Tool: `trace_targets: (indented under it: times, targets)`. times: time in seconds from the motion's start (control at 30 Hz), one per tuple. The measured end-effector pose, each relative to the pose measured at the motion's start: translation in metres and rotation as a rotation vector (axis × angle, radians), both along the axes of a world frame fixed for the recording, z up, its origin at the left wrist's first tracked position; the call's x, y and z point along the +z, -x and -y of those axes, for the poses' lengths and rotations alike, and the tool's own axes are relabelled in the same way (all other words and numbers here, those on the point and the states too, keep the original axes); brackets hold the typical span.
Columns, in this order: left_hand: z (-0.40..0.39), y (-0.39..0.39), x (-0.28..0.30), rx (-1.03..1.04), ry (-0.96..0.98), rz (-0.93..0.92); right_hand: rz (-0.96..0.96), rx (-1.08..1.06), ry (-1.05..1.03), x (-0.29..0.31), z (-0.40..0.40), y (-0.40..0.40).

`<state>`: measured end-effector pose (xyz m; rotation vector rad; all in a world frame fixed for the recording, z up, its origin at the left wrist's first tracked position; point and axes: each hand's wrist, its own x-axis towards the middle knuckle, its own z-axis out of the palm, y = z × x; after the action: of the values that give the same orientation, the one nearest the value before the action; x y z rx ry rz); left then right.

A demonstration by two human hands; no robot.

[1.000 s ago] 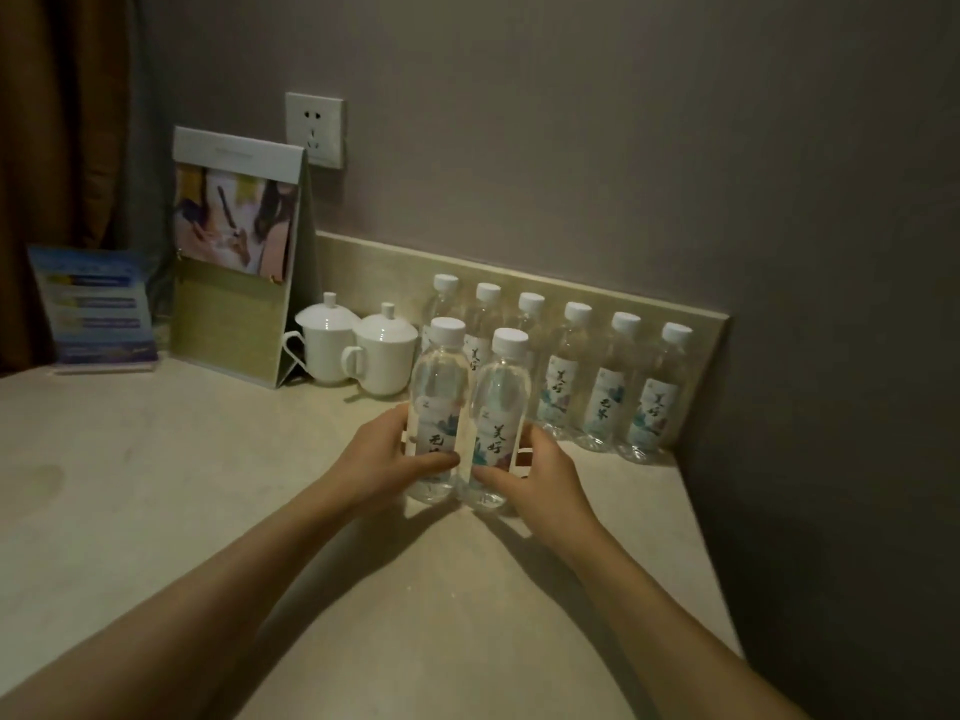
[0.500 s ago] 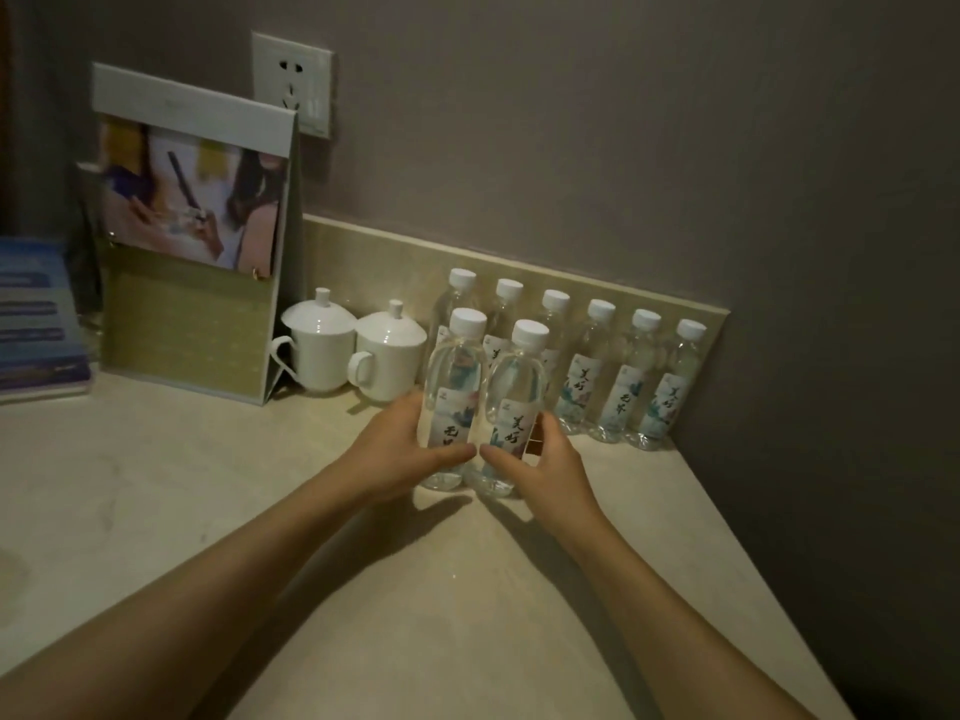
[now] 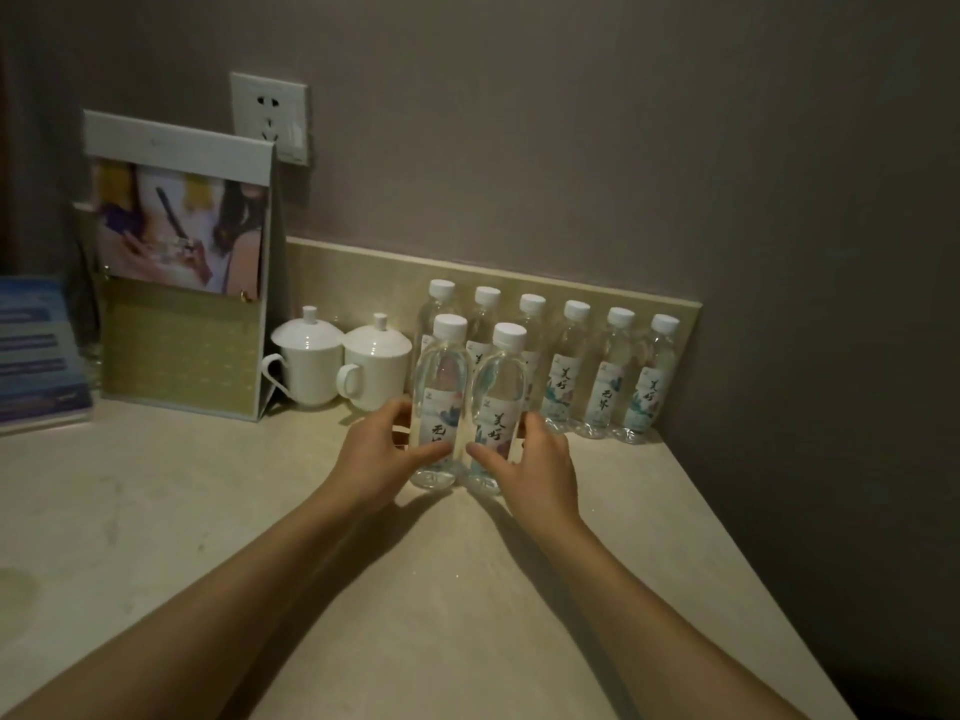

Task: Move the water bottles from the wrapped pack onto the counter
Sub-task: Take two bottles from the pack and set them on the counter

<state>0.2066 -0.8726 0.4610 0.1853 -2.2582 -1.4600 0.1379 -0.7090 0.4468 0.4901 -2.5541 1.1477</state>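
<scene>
Two clear water bottles with white caps stand side by side on the beige counter (image 3: 467, 589). My left hand (image 3: 376, 457) grips the left bottle (image 3: 441, 387) low on its label. My right hand (image 3: 530, 467) grips the right bottle (image 3: 501, 392) the same way. Both bottle bases rest on the counter. Behind them a row of several matching bottles (image 3: 608, 376) lines the backsplash. No wrapped pack is in view.
Two white lidded cups (image 3: 343, 361) stand left of the bottles. A folded card stand (image 3: 182, 267) and a blue leaflet holder (image 3: 36, 356) sit further left. A wall socket (image 3: 270, 116) is above. The counter ends at the right wall.
Both hands have stayed on the two front bottles, which stay close in front of the back row. The camera has shifted.
</scene>
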Motion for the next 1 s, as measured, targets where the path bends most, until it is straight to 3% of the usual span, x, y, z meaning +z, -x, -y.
trace_targets:
  times: [0.53, 1.0]
  targets:
    - [-0.003, 0.052, -0.012, 0.208, 0.08, -0.05, 0.108, -0.041, -0.037, 0.016, 0.015, 0.03]
    - [0.008, 0.084, -0.021, 0.236, 0.191, -0.087, 0.111, -0.1, -0.051, 0.017, 0.03, 0.042]
